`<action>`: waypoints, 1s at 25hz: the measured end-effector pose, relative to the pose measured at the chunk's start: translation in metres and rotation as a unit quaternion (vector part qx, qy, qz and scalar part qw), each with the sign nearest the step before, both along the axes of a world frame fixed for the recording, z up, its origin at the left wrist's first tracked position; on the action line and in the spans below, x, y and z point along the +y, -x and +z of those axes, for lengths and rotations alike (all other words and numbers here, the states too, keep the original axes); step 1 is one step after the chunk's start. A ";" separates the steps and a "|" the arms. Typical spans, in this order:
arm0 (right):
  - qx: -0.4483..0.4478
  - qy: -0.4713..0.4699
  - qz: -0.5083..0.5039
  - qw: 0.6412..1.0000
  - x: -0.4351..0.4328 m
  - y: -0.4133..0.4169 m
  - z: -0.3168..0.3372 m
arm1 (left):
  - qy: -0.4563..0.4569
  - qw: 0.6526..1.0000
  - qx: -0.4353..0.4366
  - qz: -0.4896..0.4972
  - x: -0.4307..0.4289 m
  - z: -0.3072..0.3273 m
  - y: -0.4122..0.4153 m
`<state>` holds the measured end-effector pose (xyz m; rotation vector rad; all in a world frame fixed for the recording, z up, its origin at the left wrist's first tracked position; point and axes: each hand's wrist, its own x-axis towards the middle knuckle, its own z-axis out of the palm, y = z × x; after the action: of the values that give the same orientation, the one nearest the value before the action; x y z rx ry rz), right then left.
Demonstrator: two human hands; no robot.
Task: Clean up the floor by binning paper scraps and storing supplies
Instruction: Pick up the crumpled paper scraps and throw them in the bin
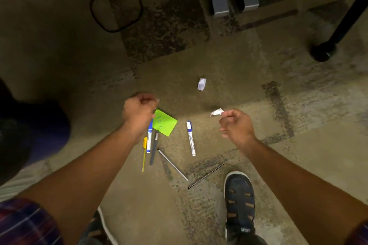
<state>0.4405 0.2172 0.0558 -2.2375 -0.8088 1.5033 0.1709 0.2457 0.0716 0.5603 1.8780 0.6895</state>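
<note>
Here we look down at the carpeted floor [199, 49] with both arms stretched out. Our right hand [236, 125] pinches a white paper scrap [216, 112] between its fingertips, held above the carpet. Our left hand [139, 112] is curled into a fist; we cannot tell whether anything is inside it. Another white scrap [202, 84] lies farther out on the floor. Just under the left hand a green sticky note [165, 122] lies, touching a blue-capped marker [149, 137], with a dark pen [154, 148] and a yellow pen [144, 153] beside it. A second marker [190, 138] lies apart, and two thin rods [173, 165] lie nearer our shoe [240, 203].
</note>
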 end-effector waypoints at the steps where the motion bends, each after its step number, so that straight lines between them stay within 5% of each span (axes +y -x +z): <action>1: -0.019 -0.002 0.037 0.999 0.001 -0.010 -0.014 | -0.002 1.000 -0.001 -0.017 0.007 -0.015 -0.016; 7: -0.177 -0.088 0.336 0.921 0.011 -0.046 -0.089 | -0.022 0.980 0.094 -0.174 0.054 -0.107 -0.101; 12: -0.209 -0.100 0.455 0.860 0.022 -0.047 -0.127 | -0.071 0.906 0.205 -0.363 0.104 -0.147 -0.131; 17: -0.133 -0.126 0.369 0.911 0.024 -0.055 -0.145 | -0.102 0.865 0.239 -0.429 0.097 -0.151 -0.138; 21: -0.063 -0.084 0.210 0.972 0.025 -0.054 -0.132 | -0.018 0.960 0.107 -0.257 0.066 -0.142 -0.122; 25: 0.033 -0.014 0.030 0.999 0.017 -0.030 -0.097 | 0.011 0.995 -0.056 -0.086 0.021 -0.116 -0.097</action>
<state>0.4707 0.2339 -0.0408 -2.1492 -0.8788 1.5740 0.2681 0.2671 -0.0440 0.6473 1.7097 0.5751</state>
